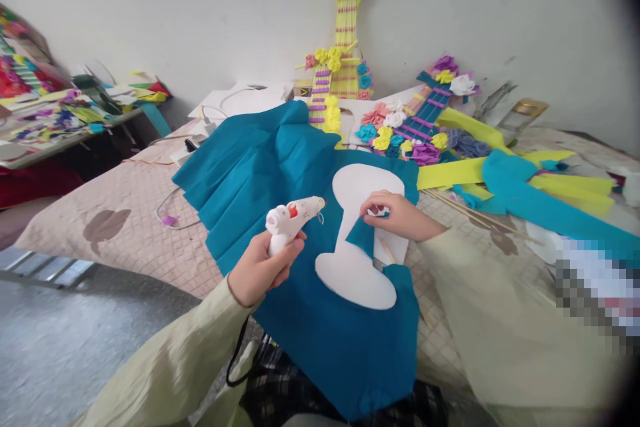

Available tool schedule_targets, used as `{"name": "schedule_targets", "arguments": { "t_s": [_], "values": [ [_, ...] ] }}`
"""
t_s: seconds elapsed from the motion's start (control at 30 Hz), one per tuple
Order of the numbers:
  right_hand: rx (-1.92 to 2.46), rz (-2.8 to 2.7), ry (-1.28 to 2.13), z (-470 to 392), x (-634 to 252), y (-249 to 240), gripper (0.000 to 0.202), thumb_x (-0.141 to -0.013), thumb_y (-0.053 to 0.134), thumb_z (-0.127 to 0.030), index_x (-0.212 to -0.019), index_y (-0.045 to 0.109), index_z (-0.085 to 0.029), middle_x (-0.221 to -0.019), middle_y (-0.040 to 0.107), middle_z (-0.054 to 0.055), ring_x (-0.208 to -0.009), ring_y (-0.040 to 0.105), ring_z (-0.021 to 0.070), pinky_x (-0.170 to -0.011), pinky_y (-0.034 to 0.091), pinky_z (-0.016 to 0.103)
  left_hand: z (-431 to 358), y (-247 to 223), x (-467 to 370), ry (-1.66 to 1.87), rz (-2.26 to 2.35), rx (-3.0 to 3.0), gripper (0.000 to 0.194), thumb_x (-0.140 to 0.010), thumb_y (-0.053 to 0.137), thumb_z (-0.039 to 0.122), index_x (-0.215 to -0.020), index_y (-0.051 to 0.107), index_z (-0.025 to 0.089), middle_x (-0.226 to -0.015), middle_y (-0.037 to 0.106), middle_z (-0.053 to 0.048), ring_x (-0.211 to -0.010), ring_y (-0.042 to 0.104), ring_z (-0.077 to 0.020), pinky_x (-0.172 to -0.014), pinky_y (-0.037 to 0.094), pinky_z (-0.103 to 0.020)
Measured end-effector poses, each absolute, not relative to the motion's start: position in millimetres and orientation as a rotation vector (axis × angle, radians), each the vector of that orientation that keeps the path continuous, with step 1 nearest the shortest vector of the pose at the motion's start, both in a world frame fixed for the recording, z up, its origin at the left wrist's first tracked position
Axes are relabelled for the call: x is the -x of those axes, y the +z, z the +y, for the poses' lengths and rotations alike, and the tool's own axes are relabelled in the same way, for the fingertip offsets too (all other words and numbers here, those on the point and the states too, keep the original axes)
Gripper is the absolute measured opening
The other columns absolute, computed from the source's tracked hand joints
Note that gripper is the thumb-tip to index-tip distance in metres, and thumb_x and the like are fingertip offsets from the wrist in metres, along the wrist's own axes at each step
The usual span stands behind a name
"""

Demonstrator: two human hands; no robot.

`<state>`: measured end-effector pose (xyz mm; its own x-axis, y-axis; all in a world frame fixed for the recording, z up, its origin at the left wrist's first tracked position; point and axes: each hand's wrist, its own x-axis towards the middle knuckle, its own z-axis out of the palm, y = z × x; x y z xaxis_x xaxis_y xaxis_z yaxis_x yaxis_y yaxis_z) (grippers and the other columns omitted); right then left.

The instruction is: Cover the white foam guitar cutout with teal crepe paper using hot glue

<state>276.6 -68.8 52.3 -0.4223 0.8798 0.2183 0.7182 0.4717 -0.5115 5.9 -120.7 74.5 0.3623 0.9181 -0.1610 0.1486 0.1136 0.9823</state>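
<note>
My left hand (267,267) is wrapped round the handle of a white glue gun (295,217), its nozzle pointing right over teal paper (280,213). A white cutout (357,280), with rounded lobes and a narrow middle, lies on the teal paper. My right hand (395,212) pinches a folded flap of the teal paper (362,237) at the cutout's narrow middle. Its fingertips are closed on the flap above the cutout. A thin glue strand hangs by the nozzle.
Flower-decorated paper instruments (345,33) lean on the wall behind. Yellow strips (450,173), blue strips (510,180) and thin sticks (465,210) lie at right. Cables (163,213) run at left on the quilted cloth (150,247). A second cluttered table (30,157) stands far left.
</note>
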Motion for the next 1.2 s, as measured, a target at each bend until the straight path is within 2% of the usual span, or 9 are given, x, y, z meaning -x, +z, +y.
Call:
{"name": "schedule_targets", "arguments": {
  "t_s": [0.1, 0.3, 0.43, 0.5, 1.2],
  "values": [
    [1.229, -2.178, 0.472, -85.9, -293.0, 45.6, 0.011, -0.079, 0.051, -0.026, -0.078, 0.059, -0.018, -0.069, 0.054, 0.003, -0.067, 0.050, 0.0151, -0.063, 0.042, 0.030, -108.8, 71.7, -13.0, 0.688, 1.110, -1.453, 0.029, -0.075, 0.054, 0.041, -0.084, 0.048, 0.014, -0.044, 0.038, 0.009, -0.028, 0.033, -0.0035, -0.029, 0.022, -0.016],
    [1.081, -2.100, 0.421, -100.9, -309.5, 30.2, 0.006, -0.078, 0.054, -0.022, -0.075, 0.059, -0.019, -0.069, 0.058, 0.004, -0.069, 0.052, 0.0173, -0.066, 0.041, 0.034, -91.2, 68.1, -24.6, 0.472, 1.201, -1.595, 0.033, -0.076, 0.051, 0.045, -0.066, 0.050, 0.014, -0.037, 0.039, 0.007, -0.027, 0.034, -0.0041, -0.029, 0.024, -0.017],
    [1.007, -2.151, 0.370, -107.6, -313.8, 35.9, 0.005, -0.077, 0.055, -0.018, -0.073, 0.058, -0.019, -0.070, 0.060, 0.004, -0.070, 0.052, 0.0178, -0.067, 0.040, 0.035, -80.5, 64.9, -29.6, 0.426, 1.198, -1.623, 0.037, -0.076, 0.049, 0.048, -0.069, 0.052, 0.012, -0.050, 0.052, 0.002, -0.028, 0.037, -0.0037, -0.028, 0.024, -0.017],
    [1.030, -2.145, 0.355, -110.0, -316.6, 38.4, 0.006, -0.077, 0.055, -0.018, -0.072, 0.058, -0.019, -0.069, 0.060, 0.004, -0.069, 0.052, 0.0181, -0.066, 0.040, 0.035, -76.5, 62.8, -31.4, 0.408, 1.196, -1.597, 0.038, -0.077, 0.047, 0.050, -0.073, 0.052, 0.012, -0.052, 0.055, 0.001, -0.027, 0.037, -0.0036, -0.027, 0.023, -0.017],
    [1.041, -2.083, 0.350, -110.7, -325.4, 38.4, 0.006, -0.075, 0.055, -0.017, -0.071, 0.058, -0.020, -0.068, 0.061, 0.004, -0.069, 0.052, 0.0172, -0.066, 0.042, 0.033, -75.8, 61.1, -39.8, 0.300, 1.267, -1.595, 0.041, -0.078, 0.042, 0.052, -0.058, 0.041, 0.017, -0.037, 0.048, 0.003, -0.025, 0.035, -0.0043, -0.026, 0.023, -0.015]
  ]
}}
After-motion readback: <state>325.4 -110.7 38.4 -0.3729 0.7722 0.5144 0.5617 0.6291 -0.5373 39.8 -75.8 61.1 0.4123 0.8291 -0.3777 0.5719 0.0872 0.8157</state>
